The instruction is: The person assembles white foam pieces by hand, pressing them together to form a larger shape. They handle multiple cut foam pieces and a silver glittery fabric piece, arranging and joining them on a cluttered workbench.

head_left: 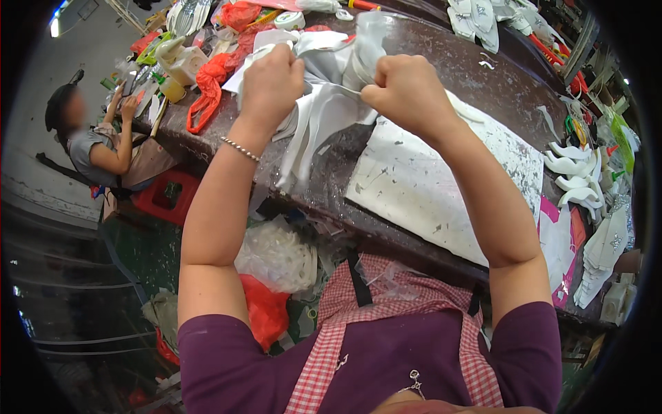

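- White flexible pieces (321, 124) are seen bunched between the two hands, over the dark tabletop (507, 79), toward its left part.
- Left hand (272, 81): fingers curled into a tight fist, back of the hand uppermost; white material shows on both sides of it. The pieces appear gripped; the exact pinch is hidden beneath the knuckles.
- Right hand (408, 86): likewise closed, thumb side turned inward, pale material held at the thumb. How many layers are caught cannot be told.
- Key relation: the bunch is spanned from both sides, lying rightward of the left fist and leftward of the right.
- Long axis: the loose strips run from between the fists toward the near table edge, slanting a little to the left; their lower ends are nearer the left forearm. A pale curled portion (371, 45) stands up on the far side, just beside the right fist.
- White board (420, 183): laid on the table near edge, partly covered from view by the right forearm, dark flecks scattered over it.
- Red plastic bag (207, 93): left of the left hand, untouched.
- Curved white pieces (576, 176): grouped well apart, at far right.
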Demonstrator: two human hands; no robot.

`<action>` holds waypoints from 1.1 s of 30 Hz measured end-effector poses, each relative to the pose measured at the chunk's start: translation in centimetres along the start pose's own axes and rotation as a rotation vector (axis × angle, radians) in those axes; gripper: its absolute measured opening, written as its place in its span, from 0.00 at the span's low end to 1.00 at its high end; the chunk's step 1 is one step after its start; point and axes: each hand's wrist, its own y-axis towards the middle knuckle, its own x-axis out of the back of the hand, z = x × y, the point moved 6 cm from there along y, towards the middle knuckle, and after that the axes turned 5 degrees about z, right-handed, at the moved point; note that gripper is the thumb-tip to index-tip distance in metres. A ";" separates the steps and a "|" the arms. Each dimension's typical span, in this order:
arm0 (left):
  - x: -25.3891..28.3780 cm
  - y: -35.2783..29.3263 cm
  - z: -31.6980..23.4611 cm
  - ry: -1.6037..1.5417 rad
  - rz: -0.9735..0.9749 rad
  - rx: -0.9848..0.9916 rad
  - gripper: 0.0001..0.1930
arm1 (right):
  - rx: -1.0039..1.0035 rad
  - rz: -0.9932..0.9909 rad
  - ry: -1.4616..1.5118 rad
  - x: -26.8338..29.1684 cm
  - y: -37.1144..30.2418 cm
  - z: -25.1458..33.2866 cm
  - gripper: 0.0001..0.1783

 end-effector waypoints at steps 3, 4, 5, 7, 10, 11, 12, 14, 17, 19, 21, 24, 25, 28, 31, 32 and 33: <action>-0.1 0.7 0.3 -0.087 -0.008 -0.016 0.12 | -0.105 -0.104 0.159 2.1 -1.2 -3.4 0.13; -0.1 0.9 0.4 -0.139 0.005 -0.004 0.12 | -0.186 -0.106 0.247 2.7 -1.7 -4.5 0.13; -0.7 1.0 -0.3 -0.149 0.036 0.009 0.12 | -0.167 -0.134 0.259 2.6 -2.4 -5.0 0.13; -1.5 1.2 0.4 0.038 -0.024 -0.047 0.10 | -0.087 -0.129 0.157 2.8 -4.3 -4.3 0.13; -0.2 1.4 5.9 0.162 -0.090 0.055 0.09 | -0.213 0.046 0.367 4.6 -8.0 -6.2 0.12; 0.5 1.1 7.1 0.124 -0.055 0.107 0.08 | -0.270 0.052 0.481 5.8 -9.5 -6.8 0.10; 0.8 0.7 7.9 0.089 -0.012 0.163 0.08 | -0.330 0.065 0.601 6.4 -11.1 -7.5 0.09; 0.7 0.9 6.2 0.108 -0.068 0.071 0.08 | -0.314 -0.004 0.756 6.7 -14.1 -10.4 0.05; 0.6 3.1 3.4 0.094 -0.033 0.098 0.10 | -0.371 -0.043 1.141 7.1 -17.7 -12.1 0.03; 1.2 5.7 1.2 0.197 -0.146 -0.022 0.11 | -0.393 -0.075 1.352 7.1 -20.2 -13.2 0.11; 1.8 9.1 -0.3 0.320 -0.219 -0.075 0.11 | -0.492 -0.176 1.360 6.5 -21.9 -13.6 0.18; 3.7 12.3 -2.9 0.486 -0.440 -0.193 0.10 | -0.529 -0.232 1.515 6.1 -23.9 -13.1 0.31; 2.6 12.7 -4.0 0.511 -0.422 -0.218 0.10 | -0.519 -0.253 1.588 5.8 -24.0 -12.2 0.32; -2.8 12.6 -6.1 0.606 -0.293 -0.328 0.09 | -0.520 -0.212 1.759 4.3 -25.3 -10.8 0.37; -11.7 5.9 -9.9 0.248 0.452 -0.339 0.18 | -0.553 -0.216 2.010 5.2 -26.0 -9.1 0.37; -12.9 3.0 -9.1 0.086 0.429 -0.308 0.24 | -0.572 -0.196 2.104 5.2 -26.1 -8.4 0.36; -12.2 0.5 -11.6 0.009 0.376 -0.376 0.24 | -0.551 -0.200 2.065 5.3 -26.3 -8.5 0.30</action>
